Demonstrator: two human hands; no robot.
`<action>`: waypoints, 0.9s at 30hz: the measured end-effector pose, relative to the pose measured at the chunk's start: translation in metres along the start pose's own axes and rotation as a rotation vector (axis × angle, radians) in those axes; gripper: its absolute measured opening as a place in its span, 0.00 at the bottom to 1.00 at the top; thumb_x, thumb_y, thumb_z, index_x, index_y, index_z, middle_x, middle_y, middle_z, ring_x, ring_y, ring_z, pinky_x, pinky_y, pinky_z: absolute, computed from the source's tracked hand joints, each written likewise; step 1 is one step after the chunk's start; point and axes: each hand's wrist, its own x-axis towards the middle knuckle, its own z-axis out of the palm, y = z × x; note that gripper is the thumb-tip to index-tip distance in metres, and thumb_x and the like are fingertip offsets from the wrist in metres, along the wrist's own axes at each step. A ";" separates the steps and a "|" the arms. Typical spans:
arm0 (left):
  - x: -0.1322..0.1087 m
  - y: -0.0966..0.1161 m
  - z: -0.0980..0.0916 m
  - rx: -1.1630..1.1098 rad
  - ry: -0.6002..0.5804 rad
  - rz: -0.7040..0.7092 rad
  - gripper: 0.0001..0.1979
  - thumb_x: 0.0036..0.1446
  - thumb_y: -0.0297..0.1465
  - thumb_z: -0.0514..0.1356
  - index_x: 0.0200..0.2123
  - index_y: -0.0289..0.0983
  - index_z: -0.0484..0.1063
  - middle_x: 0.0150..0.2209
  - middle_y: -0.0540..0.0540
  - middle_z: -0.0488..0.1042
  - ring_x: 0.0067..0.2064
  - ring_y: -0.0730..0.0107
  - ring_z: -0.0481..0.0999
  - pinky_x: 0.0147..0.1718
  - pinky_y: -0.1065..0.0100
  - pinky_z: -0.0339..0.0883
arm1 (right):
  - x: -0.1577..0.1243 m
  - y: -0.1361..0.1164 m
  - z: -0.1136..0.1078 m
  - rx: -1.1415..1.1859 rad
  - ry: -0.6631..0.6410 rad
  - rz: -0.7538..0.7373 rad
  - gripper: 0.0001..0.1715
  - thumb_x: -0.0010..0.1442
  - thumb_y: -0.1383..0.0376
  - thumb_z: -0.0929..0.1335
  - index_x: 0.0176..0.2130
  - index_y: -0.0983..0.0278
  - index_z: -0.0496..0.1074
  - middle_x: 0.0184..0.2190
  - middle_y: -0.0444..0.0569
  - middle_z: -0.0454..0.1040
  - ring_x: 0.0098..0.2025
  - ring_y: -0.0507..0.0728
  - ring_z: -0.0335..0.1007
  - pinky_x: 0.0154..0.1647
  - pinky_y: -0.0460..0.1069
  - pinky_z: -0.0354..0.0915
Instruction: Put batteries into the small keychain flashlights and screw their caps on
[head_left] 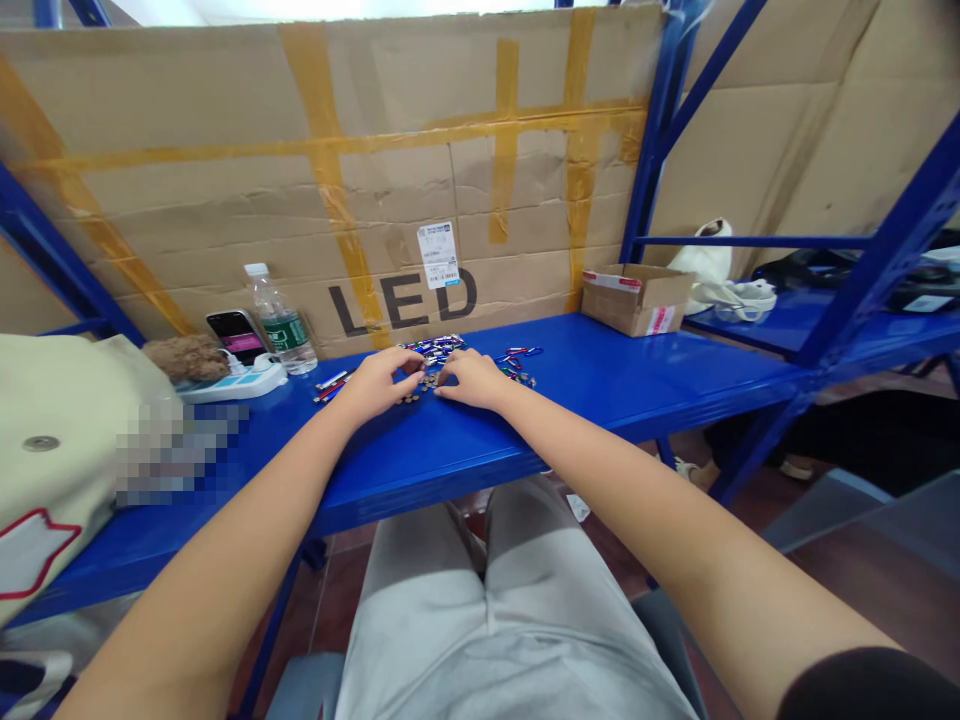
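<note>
- The left hand (377, 381) is laid palm down on the blue shelf (600, 380), its fingers curled over small dark metal parts (417, 389); whether any part is pinched cannot be told.
- The right hand (471, 379) is set just beside it, fingertips bent onto the same cluster; its grasp cannot be told either.
- A pile of small keychain flashlights (433, 347) is seen just beyond the fingertips, with coloured carabiner clips (519, 357) beyond the right hand.
- A water bottle (279, 321), a phone (237, 333) and a white scale (238, 383) are placed well to the left of the left hand.
- A small open carton (636, 297) stands well to the right of the right hand, before a cardboard sheet marked LED (375, 180).
</note>
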 end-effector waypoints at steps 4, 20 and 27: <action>0.000 0.000 -0.001 0.026 -0.003 0.054 0.14 0.58 0.38 0.54 0.40 0.36 0.73 0.37 0.44 0.76 0.38 0.64 0.74 0.39 0.65 0.67 | 0.003 -0.001 0.003 -0.044 -0.025 0.017 0.12 0.58 0.58 0.66 0.37 0.57 0.78 0.46 0.51 0.73 0.50 0.64 0.66 0.47 0.59 0.63; -0.002 0.001 0.001 -0.038 -0.079 -0.010 0.14 0.56 0.38 0.55 0.40 0.38 0.75 0.35 0.46 0.78 0.37 0.63 0.75 0.38 0.65 0.66 | 0.007 0.006 0.003 0.427 0.400 -0.163 0.05 0.57 0.65 0.70 0.35 0.64 0.76 0.37 0.49 0.72 0.45 0.55 0.68 0.50 0.51 0.62; -0.002 0.001 0.003 -0.142 -0.098 -0.080 0.15 0.55 0.39 0.56 0.40 0.37 0.75 0.35 0.46 0.78 0.35 0.64 0.76 0.36 0.66 0.67 | 0.005 0.004 0.004 0.457 0.387 -0.249 0.05 0.56 0.66 0.70 0.37 0.63 0.76 0.38 0.48 0.71 0.44 0.55 0.68 0.50 0.52 0.61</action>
